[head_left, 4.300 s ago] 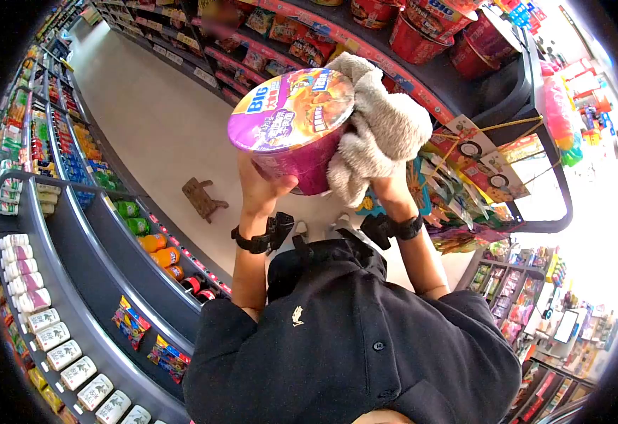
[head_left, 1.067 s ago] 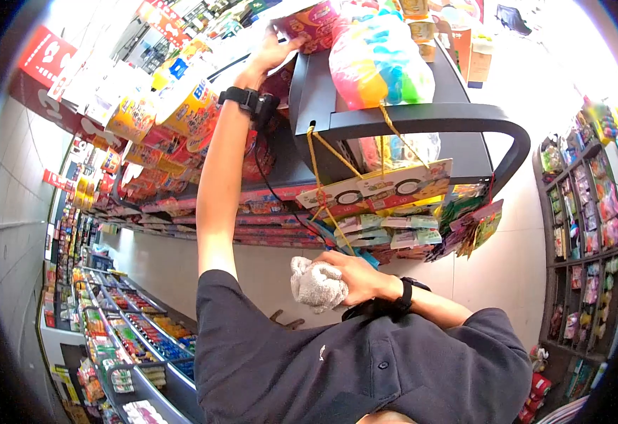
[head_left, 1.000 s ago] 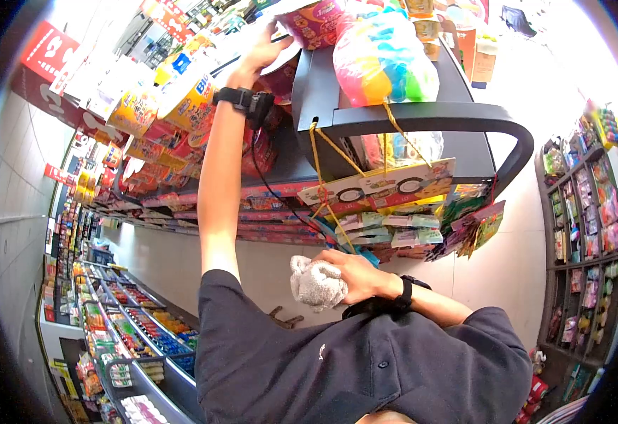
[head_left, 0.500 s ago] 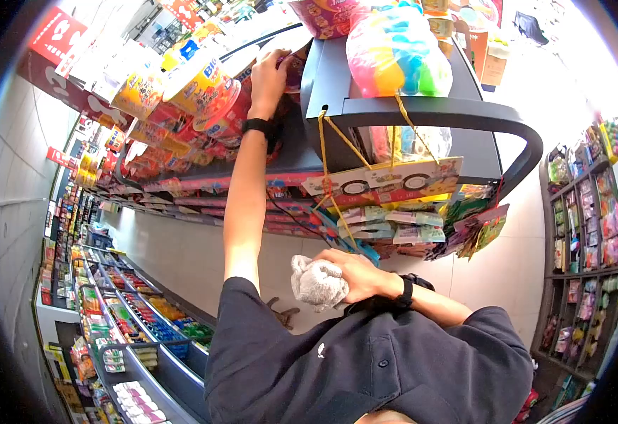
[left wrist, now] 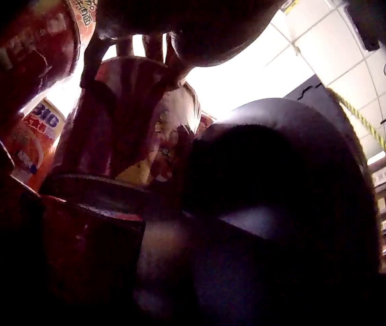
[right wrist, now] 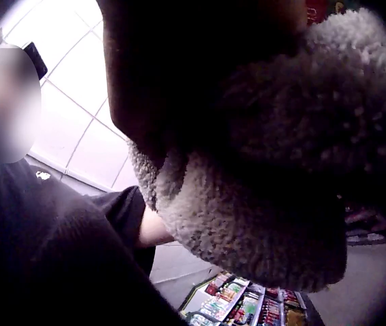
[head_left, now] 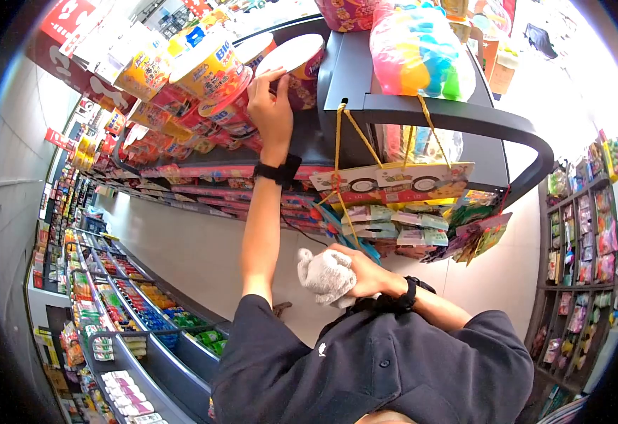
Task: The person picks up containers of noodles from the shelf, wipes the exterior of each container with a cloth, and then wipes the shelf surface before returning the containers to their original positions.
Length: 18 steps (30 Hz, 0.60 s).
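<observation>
In the head view my left hand [head_left: 272,116] reaches over the black shelf, its fingertips at the near edge of a purple noodle cup [head_left: 302,88] with a pale lid. The left wrist view has the dark fingers spread over the upper part of a purple-red cup [left wrist: 128,119], which stands on another cup [left wrist: 91,251]. Close to my body, my right hand [head_left: 369,274] grips a bunched grey towel [head_left: 326,275]. That towel [right wrist: 227,231] fills much of the right wrist view, beside the hand [right wrist: 172,75], which is in shadow.
Yellow and red noodle cups [head_left: 213,67] are stacked left of my left hand. A bag of colourful balls [head_left: 422,56] rests behind the curved black rail [head_left: 464,109]. Packets hang from yellow cords below it. A drink shelf [head_left: 153,311] stands at the lower left.
Earlier both hands held a purple cup, the right with the towel. Since then my left hand has come off a pink-purple cup on the shelf top and moved down to the purple cup. The towel stays gripped.
</observation>
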Available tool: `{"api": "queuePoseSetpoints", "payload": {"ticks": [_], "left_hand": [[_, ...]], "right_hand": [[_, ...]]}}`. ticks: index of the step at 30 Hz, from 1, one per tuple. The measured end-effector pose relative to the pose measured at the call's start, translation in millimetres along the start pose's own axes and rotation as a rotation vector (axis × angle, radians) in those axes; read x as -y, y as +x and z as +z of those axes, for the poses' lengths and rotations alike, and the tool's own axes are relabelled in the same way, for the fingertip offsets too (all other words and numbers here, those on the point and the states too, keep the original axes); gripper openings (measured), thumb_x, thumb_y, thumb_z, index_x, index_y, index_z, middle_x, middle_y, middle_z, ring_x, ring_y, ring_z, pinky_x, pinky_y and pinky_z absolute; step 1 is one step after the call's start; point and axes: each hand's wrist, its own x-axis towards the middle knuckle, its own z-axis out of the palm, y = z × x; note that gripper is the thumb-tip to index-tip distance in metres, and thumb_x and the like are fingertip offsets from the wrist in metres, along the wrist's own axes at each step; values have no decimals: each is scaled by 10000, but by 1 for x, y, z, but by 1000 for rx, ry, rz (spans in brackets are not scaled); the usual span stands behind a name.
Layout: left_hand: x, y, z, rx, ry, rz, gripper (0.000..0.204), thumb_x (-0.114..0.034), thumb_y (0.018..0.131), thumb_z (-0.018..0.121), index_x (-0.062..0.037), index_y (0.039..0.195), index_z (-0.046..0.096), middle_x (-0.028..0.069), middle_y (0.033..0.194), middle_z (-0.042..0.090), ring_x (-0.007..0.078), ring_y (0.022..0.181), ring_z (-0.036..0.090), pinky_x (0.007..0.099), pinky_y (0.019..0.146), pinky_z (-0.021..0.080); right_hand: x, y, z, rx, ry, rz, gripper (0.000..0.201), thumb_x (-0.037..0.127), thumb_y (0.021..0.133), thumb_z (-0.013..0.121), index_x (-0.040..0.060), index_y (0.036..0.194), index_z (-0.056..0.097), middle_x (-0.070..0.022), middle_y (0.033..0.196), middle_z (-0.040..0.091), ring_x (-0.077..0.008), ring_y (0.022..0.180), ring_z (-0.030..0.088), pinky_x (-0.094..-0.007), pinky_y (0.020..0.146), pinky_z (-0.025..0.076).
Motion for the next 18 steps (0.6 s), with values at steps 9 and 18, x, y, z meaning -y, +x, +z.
{"api": "queuePoseSetpoints", "payload": {"ticks": [9, 18], "left_hand": [[-44, -38, -70, -147, -235, -322, 154, -109, 921, 614, 14, 1010, 636, 112, 1055, 664, 185, 1024, 601, 327, 923, 445], [-80, -115, -185, -401, -548, -648, 111, -21, 938, 523, 11, 1042, 543, 164, 1166, 589, 244, 1134, 541, 362, 982, 437]], "right_hand": [[-6, 18, -14, -211, 586, 223, 599, 158, 731, 806, 40, 1247, 525, -51, 1174, 612, -141, 1090, 571, -328, 985, 434], [-30, 29, -7, -460, 1504, 362, 554, 194, 822, 610, -4, 1315, 452, -159, 1210, 583, -259, 1098, 593, -400, 954, 476]]}}
